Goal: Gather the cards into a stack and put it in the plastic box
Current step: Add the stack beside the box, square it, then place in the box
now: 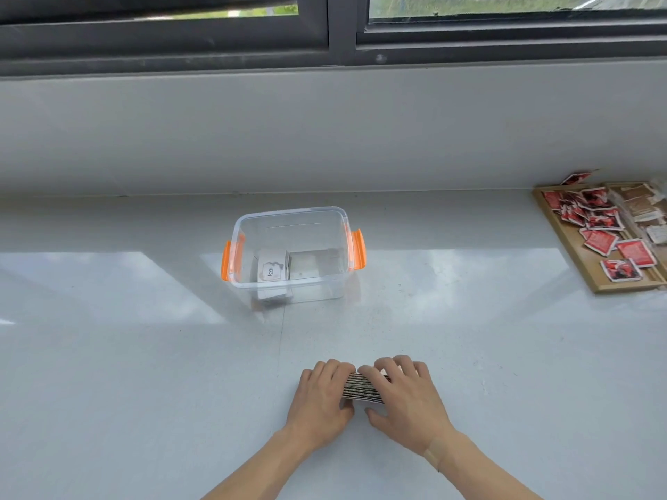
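From the head view, the left hand (322, 398) and the right hand (404, 398) press in on 1 stack (362, 388) of cards on the near table (144, 373), so I think the cards are gathered and are being squared up. Next, I think the 2 hands must lift the stack and carry it far and a bit left, into the 1 clear box (292, 254). That box has 2 orange clips and some white cards inside, and 1 tray (563, 243) of red packets sits far right.
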The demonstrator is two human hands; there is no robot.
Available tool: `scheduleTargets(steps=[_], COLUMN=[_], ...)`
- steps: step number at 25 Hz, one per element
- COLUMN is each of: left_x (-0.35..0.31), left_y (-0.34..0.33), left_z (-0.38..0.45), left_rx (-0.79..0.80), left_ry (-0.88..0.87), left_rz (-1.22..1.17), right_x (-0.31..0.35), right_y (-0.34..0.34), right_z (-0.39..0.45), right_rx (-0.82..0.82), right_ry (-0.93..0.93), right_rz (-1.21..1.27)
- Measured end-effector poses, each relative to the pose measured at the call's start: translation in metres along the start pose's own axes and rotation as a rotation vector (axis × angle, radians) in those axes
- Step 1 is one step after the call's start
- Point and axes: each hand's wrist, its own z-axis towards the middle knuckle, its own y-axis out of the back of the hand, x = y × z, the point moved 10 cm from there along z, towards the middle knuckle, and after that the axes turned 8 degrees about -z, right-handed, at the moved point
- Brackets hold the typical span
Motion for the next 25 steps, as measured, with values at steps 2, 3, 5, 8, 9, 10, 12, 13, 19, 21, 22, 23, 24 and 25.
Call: scheduleTargets(steps=[2, 3, 5, 8, 9, 10, 12, 13, 19, 21, 22, 23, 24, 25], left_x=[-0.003, -0.006, -0.007, -0.009, -0.016, -0.025, -0.043, -0.048, -0.051, -0.062, -0.067, -0.070, -0.073, -0.075], left_y=[0.003, 0.007, 0.022, 0.059, 0.071, 0.079, 0.081, 0.075, 0.075, 0.087, 0.090, 0.089, 0.081, 0.070], left_z=[0.001, 0.001, 0.000, -0.004, -0.008, -0.011, -0.016, -0.018, -0.024, -0.031, -0.034, -0.037, -0.038, -0.036], left_rx=[0.009, 0.008, -0.020, -0.147, -0.196, -0.233, -0.255, -0.248, -0.309, -0.411, -0.453, -0.457, -0.398, -0.305], left_ry=[-0.008, -0.019, -0.025, -0.059, -0.106, -0.157, -0.232, -0.244, -0.274, -0.358, -0.386, -0.406, -0.416, -0.406], left_rz=[-0.006, -0.012, -0.105, -0.292, -0.286, -0.266, -0.205, -0.166, -0.022, -0.057, -0.067, -0.055, -0.009, 0.063], right_x=[0.006, 0.006, 0.000, -0.015, -0.017, -0.017, -0.013, -0.010, -0.004, -0.005, -0.006, -0.006, -0.006, -0.006], right_y=[0.002, 0.003, 0.006, 0.008, 0.007, 0.005, -0.001, -0.005, -0.012, -0.011, -0.011, -0.011, -0.011, -0.012], right_z=[0.004, 0.007, 0.012, 0.008, 0.005, 0.002, -0.001, -0.002, 0.004, 0.004, 0.005, 0.005, 0.006, 0.005], right_rx=[0.032, 0.053, 0.075, 0.058, 0.054, 0.045, 0.027, 0.036, 0.077, 0.079, 0.084, 0.087, 0.091, 0.097], right_ry=[0.012, 0.005, -0.029, -0.168, -0.220, -0.266, -0.327, -0.348, -0.357, -0.353, -0.354, -0.357, -0.361, -0.363], right_rz=[-0.034, -0.032, 0.059, 0.409, 0.545, 0.665, 0.808, 0.835, 0.826, 0.820, 0.819, 0.820, 0.828, 0.837])
